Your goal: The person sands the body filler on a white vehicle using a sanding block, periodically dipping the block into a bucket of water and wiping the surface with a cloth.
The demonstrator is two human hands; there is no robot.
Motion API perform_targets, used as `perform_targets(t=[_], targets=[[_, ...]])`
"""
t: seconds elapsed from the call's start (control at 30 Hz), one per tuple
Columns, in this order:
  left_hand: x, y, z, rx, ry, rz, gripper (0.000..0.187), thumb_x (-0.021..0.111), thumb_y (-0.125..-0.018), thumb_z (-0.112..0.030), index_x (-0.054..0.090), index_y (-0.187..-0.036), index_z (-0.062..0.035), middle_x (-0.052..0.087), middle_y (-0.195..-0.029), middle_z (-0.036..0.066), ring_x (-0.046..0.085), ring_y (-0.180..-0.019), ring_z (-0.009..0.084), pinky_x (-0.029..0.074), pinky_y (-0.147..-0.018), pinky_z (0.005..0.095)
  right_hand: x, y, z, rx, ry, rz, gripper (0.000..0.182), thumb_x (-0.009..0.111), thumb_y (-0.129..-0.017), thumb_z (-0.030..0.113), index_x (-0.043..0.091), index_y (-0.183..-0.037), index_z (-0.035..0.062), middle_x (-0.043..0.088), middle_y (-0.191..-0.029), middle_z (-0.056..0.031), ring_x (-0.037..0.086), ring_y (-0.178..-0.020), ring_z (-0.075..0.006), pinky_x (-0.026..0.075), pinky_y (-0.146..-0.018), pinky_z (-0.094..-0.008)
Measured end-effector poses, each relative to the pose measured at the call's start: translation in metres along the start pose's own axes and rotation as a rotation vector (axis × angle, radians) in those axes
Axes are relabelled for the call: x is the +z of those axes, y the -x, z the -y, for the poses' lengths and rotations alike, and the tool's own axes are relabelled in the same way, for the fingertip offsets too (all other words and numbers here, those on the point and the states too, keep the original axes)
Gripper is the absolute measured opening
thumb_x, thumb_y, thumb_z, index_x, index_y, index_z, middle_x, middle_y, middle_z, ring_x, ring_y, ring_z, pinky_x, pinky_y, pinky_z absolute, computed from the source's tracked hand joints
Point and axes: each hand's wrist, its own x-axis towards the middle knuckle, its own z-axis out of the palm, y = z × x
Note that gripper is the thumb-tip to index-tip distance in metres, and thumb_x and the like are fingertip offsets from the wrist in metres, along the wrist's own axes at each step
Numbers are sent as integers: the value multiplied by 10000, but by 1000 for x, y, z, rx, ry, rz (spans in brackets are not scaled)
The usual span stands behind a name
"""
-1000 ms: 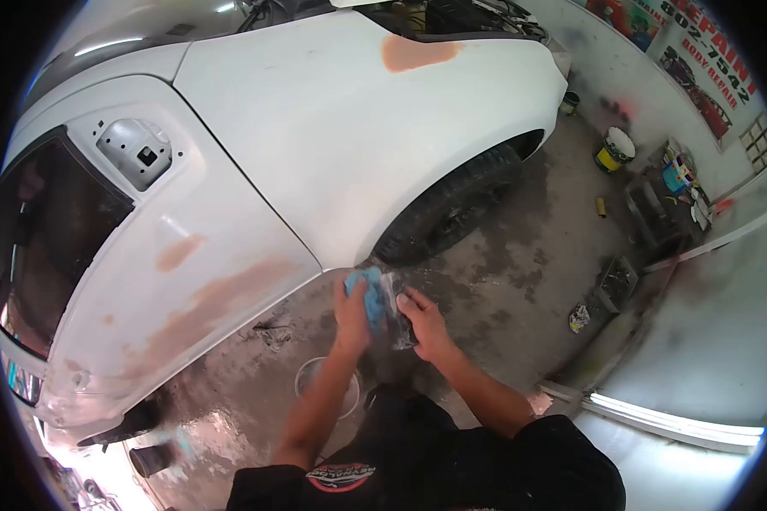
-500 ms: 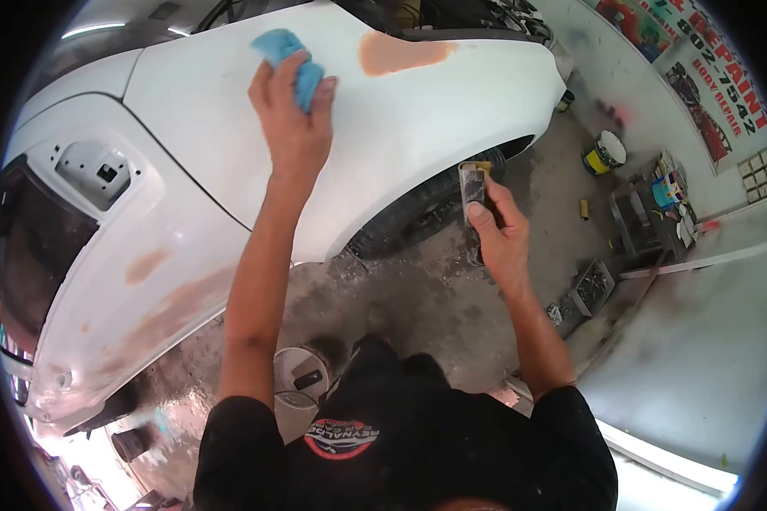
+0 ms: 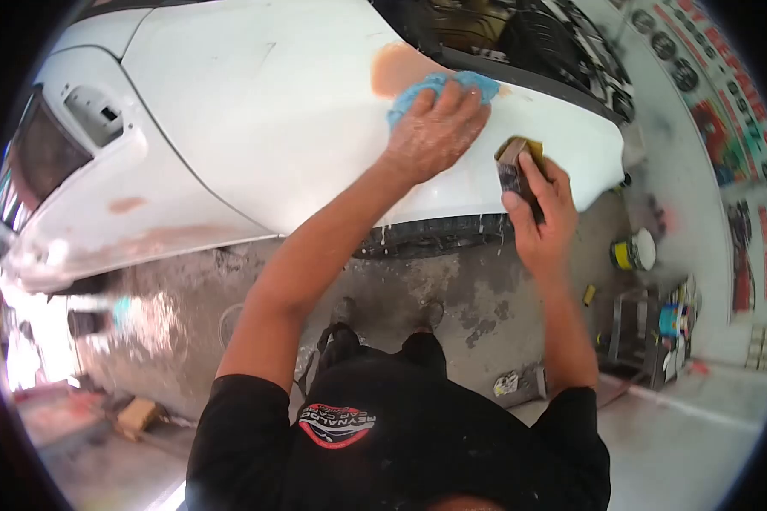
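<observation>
Blue cloth (image 3: 439, 89) lay pressed under the left hand (image 3: 435, 132) upon the fender's (image 3: 298, 111) tan filler patch (image 3: 396, 66); right hand (image 3: 541, 213) gripped a sanding block (image 3: 513, 166) just beside; door patches (image 3: 145, 243) evidently remained untreated.

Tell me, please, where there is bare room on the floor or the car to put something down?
The concrete floor between the tyre and the feet is bare. The white panel left of the left hand is free. It is crowded by the shelf and yellow bucket, and where the right hand holds the sanding block.
</observation>
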Motion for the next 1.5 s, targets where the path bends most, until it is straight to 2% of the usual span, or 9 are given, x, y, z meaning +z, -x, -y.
perform_targets(t=[0.13,0.17,0.23,0.3,0.4,0.53,0.9,1.17,1.5], targets=[[-30,33,60,-321,-271,-139,560,631,-815,-89,628,-1367,-185,575,-1319,126,542,-1200,325,420,-974,492,-3,-48,-49,-274,124,115,487,759,-836,90,699,-1305,210,589,-1331,-98,577,-1098,-328,530,-913,-411],[-43,41,80,-446,-357,-170,477,660,-865,-106,647,-1335,-187,573,-1310,124,530,-1183,309,412,-956,478,2,-58,-59,-364,151,132,481,749,-836,89,700,-1298,213,583,-1346,-90,576,-1098,-327,522,-925,-418],[-68,46,108,-517,-489,-256,357,644,-928,-163,676,-1282,-197,579,-1286,84,553,-1132,301,419,-914,479,17,-79,-78,-551,208,162,471,730,-835,88,702,-1286,220,573,-1375,-75,575,-1097,-323,508,-950,-433],[-76,53,130,-516,-418,-322,283,627,-1006,-191,668,-1282,-240,567,-1312,84,485,-1186,280,333,-1001,468,35,-98,-87,-664,257,187,461,698,-843,86,700,-1280,231,557,-1406,-63,566,-1110,-318,493,-964,-438],[-64,52,131,-539,-498,-351,304,630,-1002,-325,657,-1290,-230,579,-1296,70,455,-1220,276,308,-1023,493,50,-111,-98,-766,321,201,460,662,-855,91,695,-1287,245,532,-1449,-46,548,-1133,-310,470,-981,-443],[-67,44,119,-569,-565,-297,427,567,-959,-296,622,-1314,-65,540,-1390,199,517,-1232,388,350,-1077,509,39,-112,-114,-777,388,287,480,649,-843,63,701,-1281,255,512,-1487,-35,529,-1142,-297,455,-979,-448],[-61,51,127,-538,-524,-380,392,563,-915,-232,663,-1271,-104,566,-1358,176,496,-1210,388,339,-1045,515,90,-148,-79,-925,325,127,444,657,-841,64,729,-1231,263,570,-1392,-10,527,-1089,-267,444,-951,-416],[-62,45,120,-573,-535,-360,408,570,-893,-223,649,-1279,-117,555,-1364,165,489,-1211,389,337,-1042,513,36,-117,-127,-847,374,250,429,631,-868,55,727,-1233,258,560,-1435,-16,519,-1126,-271,429,-972,-399],[-59,48,121,-548,-562,-386,406,566,-893,-223,653,-1281,-140,559,-1359,150,487,-1211,384,341,-1034,513,92,-142,-71,-929,303,126,433,683,-839,114,715,-1248,253,569,-1410,-12,545,-1077,-262,458,-952,-390]])
